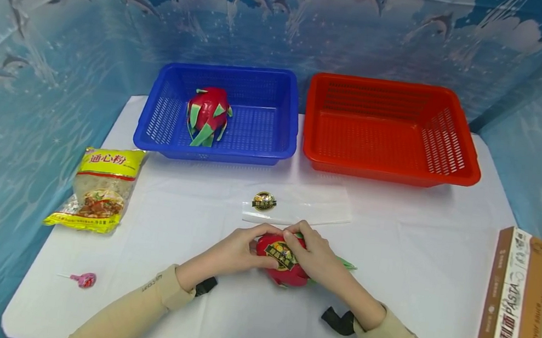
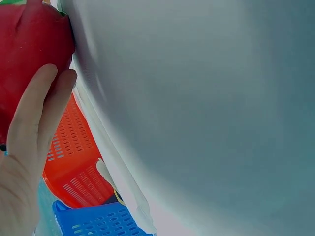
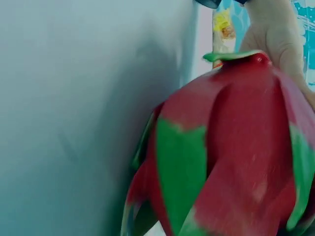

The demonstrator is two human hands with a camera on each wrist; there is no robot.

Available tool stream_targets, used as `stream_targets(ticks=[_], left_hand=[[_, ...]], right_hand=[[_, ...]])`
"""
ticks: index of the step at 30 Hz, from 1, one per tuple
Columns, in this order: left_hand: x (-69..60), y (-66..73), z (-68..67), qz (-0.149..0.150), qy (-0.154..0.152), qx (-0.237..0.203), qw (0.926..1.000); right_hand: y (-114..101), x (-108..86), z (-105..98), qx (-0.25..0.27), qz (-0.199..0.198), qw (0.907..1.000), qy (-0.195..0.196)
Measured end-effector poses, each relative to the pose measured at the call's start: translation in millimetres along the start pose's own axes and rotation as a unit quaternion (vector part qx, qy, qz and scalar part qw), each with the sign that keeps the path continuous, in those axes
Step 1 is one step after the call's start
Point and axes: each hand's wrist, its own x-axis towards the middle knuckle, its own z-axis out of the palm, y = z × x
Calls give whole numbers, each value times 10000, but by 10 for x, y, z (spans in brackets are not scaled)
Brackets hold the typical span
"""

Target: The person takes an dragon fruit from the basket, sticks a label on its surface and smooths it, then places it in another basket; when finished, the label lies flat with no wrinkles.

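Note:
A red dragon fruit [image 1: 293, 276] with green scales lies on the white table between both hands. On its upper side is a black and gold sticker [image 1: 280, 256]. My left hand [image 1: 236, 250] grips the fruit's left side, thumb in front and fingers behind. From the right, my right hand [image 1: 317, 257] holds the top of the fruit, its fingertips bent down at the sticker's upper edge. Behind them lies a pale backing strip [image 1: 307, 203] with another such sticker [image 1: 264, 201]. The right wrist view shows the fruit's green scales [image 3: 179, 167] close up.
At the back stand a blue basket [image 1: 212, 157] holding a second dragon fruit [image 1: 209, 110], and a red basket [image 1: 384, 172]. A bag of pasta [image 1: 102, 190] and a pink lollipop [image 1: 87, 280] lie left. A pasta box [image 1: 511, 310] stands at the right edge.

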Motion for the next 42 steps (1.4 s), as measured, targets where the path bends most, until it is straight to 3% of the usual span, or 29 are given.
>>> stream_targets(ticks=[8, 15, 18, 30, 37, 42], left_hand=[[18, 2, -12, -67, -9, 65, 10000], [28, -15, -7, -57, -30, 15, 10000], [27, -13, -15, -11, -45, -1, 10000], [36, -2, -5, 29, -29, 17, 10000], [30, 7, -11, -20, 5, 92, 10000], [26, 22, -30, 9, -17, 105, 9999]], right_hand=[[61, -37, -61, -14, -440, 9983, -369], [99, -39, -119, -90, -266, 9973, -677], [124, -43, -137, -131, -474, 9956, -798], [187, -51, -174, -296, -1118, 9892, -897], [220, -25, -192, -360, -1073, 9877, -1080], [208, -7, -161, -234, -1109, 9889, -961]])
